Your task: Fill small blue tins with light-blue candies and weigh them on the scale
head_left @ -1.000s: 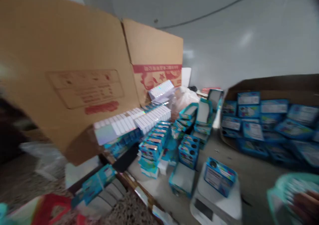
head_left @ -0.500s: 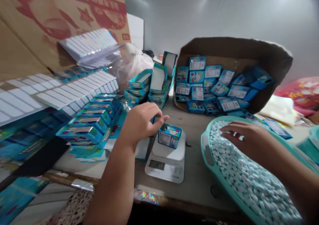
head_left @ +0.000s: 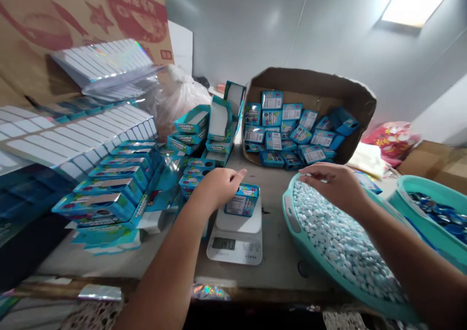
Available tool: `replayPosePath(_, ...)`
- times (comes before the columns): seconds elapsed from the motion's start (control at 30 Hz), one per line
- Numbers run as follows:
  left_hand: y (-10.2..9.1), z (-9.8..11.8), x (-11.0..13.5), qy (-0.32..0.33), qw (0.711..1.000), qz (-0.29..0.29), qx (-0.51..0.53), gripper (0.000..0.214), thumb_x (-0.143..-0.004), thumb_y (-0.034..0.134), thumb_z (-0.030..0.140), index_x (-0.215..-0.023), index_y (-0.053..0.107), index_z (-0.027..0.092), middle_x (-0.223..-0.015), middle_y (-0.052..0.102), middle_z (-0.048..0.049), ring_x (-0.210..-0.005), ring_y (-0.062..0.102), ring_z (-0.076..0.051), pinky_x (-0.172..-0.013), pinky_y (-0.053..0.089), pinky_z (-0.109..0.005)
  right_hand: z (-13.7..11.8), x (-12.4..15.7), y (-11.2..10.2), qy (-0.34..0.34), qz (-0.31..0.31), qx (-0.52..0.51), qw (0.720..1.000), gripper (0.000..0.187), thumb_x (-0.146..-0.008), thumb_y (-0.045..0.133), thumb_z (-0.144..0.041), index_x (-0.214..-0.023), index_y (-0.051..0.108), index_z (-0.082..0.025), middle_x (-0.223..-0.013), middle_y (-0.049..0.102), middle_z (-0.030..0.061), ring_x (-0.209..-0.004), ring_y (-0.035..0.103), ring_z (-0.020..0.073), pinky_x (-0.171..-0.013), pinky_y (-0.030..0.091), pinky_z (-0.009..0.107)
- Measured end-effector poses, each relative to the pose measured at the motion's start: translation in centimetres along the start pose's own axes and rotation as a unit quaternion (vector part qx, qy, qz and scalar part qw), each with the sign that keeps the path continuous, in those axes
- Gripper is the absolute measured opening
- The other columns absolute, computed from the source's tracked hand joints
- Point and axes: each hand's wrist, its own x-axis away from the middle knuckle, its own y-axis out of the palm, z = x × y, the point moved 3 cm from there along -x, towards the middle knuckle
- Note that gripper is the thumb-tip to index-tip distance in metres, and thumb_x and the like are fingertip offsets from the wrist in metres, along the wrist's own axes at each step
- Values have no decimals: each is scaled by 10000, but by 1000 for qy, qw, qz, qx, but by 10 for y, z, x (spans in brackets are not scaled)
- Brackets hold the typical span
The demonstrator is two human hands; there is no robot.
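A small blue box (head_left: 242, 201) stands on a white digital scale (head_left: 236, 232) in the middle of the table. My left hand (head_left: 219, 186) is at the box's upper left edge, fingers curled and pinched over its open top; what they hold is too small to see. My right hand (head_left: 337, 186) hovers palm down over the far end of a teal tray (head_left: 292, 218) full of small white and pale blue candies (head_left: 339, 242), fingers bent together.
Stacks of flat and folded blue boxes (head_left: 120, 174) fill the left side beneath a big cardboard carton (head_left: 73, 18). A tipped brown carton (head_left: 310, 82) holds several filled blue boxes. A teal tub (head_left: 430, 213) sits at the right. A clear plastic bag (head_left: 182, 96) lies behind.
The view swung right and settled on the table. My left hand closed in onto the top of the box on the scale; my right hand shifted slightly toward the tray's far rim.
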Motion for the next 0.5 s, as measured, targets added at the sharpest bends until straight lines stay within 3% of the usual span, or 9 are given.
replayPosePath(0.07, 2, -2, 0, -24, 999, -28, 18, 564, -983, 351, 546, -535, 363, 204, -515, 458, -11, -507, 424, -164, -526, 221, -303, -18, -8, 11, -33, -29, -46, 998, 148, -861, 696, -331, -890, 772, -208, -848, 746, 24, -708, 661, 165, -655, 515, 261)
replayPosePath(0.23, 4, -21, -1, -119, 973, -89, 177, 583, -939, 315, 662, -707, 589, 203, -525, 525, -3, -414, 492, -176, -450, 332, -283, -79, -33, 44, -147, -165, -58, 974, 85, -858, 708, -160, -914, 762, -194, -805, 708, -3, -679, 612, 118, -654, 460, 224)
replayPosePath(0.3, -1, -26, -2, -136, 959, -38, 247, 594, -899, 366, 708, -768, 620, 187, -561, 557, -5, -393, 511, -171, -424, 368, -281, -99, -43, 56, -204, -215, -35, 954, 114, -845, 719, -112, -927, 756, -180, -807, 698, 2, -703, 602, 121, -666, 433, 224)
replayPosePath(0.37, -8, -26, -2, -117, 945, 54, 302, 603, -865, 420, 734, -788, 628, 174, -618, 598, -20, -431, 561, -171, -428, 405, -274, -111, -52, 68, -251, -265, -16, 931, 123, -846, 723, -95, -944, 750, -165, -842, 706, 19, -746, 611, 132, -684, 419, 227)
replayPosePath(0.43, -13, -22, 0, -86, 923, 139, 348, 612, -852, 447, 743, -785, 639, 166, -639, 621, -37, -502, 611, -183, -464, 453, -273, -116, -57, 78, -272, -300, 1, 914, 105, -858, 718, -99, -946, 746, -150, -880, 720, 36, -798, 628, 147, -714, 419, 234)
replayPosePath(0.5, -13, -18, -1, -59, 899, 185, 392, 630, -845, 459, 751, -753, 653, 158, -631, 632, -52, -567, 639, -195, -516, 496, -278, -118, -61, 86, -275, -321, 28, 906, 103, -866, 715, -112, -956, 747, -150, -896, 725, 45, -827, 637, 163, -733, 423, 246)
